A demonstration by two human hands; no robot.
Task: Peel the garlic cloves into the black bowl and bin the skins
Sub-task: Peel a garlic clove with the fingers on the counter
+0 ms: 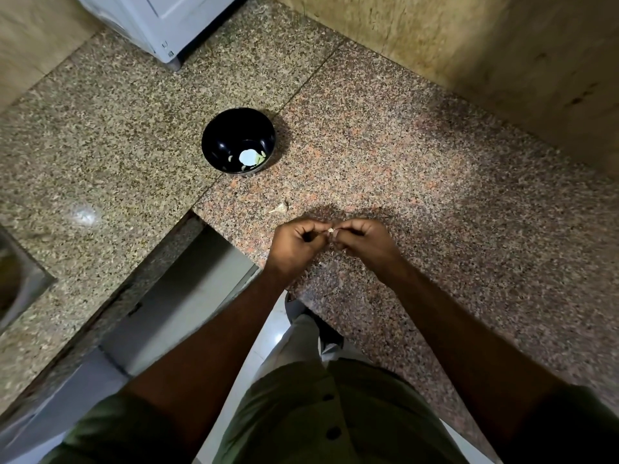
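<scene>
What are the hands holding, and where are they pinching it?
A small garlic clove, pinched between the fingertips of the left hand and right hand, one at each side. Which end is which cannot be told.

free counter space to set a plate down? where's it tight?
Widest bare granite: right of the black bowl, out to the tan wall. Another bare stretch lies left of the bowl, between the white appliance and the steel sink. Tight spot: bowl, loose garlic piece, then both hands, left hand and right hand, pinching a garlic clove.
</scene>
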